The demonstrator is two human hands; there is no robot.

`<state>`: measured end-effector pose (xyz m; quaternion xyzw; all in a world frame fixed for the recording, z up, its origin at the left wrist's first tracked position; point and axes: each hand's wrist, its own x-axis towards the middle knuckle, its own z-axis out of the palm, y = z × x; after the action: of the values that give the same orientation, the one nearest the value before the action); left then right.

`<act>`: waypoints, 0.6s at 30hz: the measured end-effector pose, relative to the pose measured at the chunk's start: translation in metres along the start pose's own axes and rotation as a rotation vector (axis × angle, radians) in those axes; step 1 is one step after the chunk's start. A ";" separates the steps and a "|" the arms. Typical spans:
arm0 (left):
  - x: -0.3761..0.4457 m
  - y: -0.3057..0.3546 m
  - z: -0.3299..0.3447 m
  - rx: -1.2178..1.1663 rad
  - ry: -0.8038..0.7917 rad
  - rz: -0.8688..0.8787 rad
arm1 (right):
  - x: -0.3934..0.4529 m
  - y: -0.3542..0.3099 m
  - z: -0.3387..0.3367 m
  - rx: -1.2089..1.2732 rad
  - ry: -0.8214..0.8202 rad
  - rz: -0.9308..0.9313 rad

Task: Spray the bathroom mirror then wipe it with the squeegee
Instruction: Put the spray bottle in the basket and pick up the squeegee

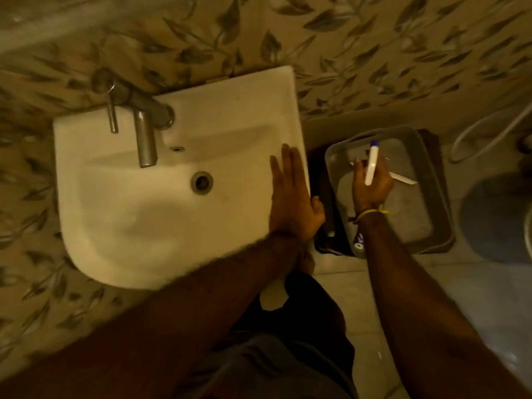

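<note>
- Head view, the step in hand: the right hand [371, 184] is over the grey rectangular plastic basket [431, 180] that stands on the floor just right of the white ceramic wash basin [161, 197]; it looks to be either lifting out or setting down the slim white tool with a blue cap [372, 164], which may be the squeegee handle or the spray bottle; I cannot tell which from this blurred frame; to do this well, the grip should sit firmly round the shaft, the tool should travel straight up clear of the basket wall, and the gaze should then rise to the mirror, which is not in view.
- Head view, the hands: the right hand's fingers curl round the white tool, holding it upright with the blue cap pointing away from the person; a yellow band [371, 212] circles that wrist; the left hand [293, 197] lies flat, fingers straight and together, resting on the basin's right rim, gripping nothing, seemingly bracing the person as they lean; both forearms reach forward and down.
</note>
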<state>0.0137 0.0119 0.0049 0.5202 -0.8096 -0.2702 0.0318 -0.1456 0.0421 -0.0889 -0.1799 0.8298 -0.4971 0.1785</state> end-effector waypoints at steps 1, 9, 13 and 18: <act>0.000 0.001 -0.002 -0.024 -0.006 0.007 | 0.005 0.008 0.003 -0.009 -0.037 0.028; -0.002 0.011 -0.011 -0.020 -0.037 -0.024 | -0.008 0.040 0.004 -0.112 -0.081 0.029; -0.003 0.012 -0.010 -0.024 -0.039 -0.026 | -0.012 0.034 -0.004 -0.152 -0.114 0.098; -0.003 0.011 -0.007 -0.004 -0.024 -0.035 | -0.034 0.050 -0.026 -0.230 -0.006 0.225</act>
<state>0.0089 0.0152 0.0171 0.5309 -0.8001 -0.2786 0.0186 -0.1347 0.0997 -0.1175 -0.1066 0.8958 -0.3751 0.2136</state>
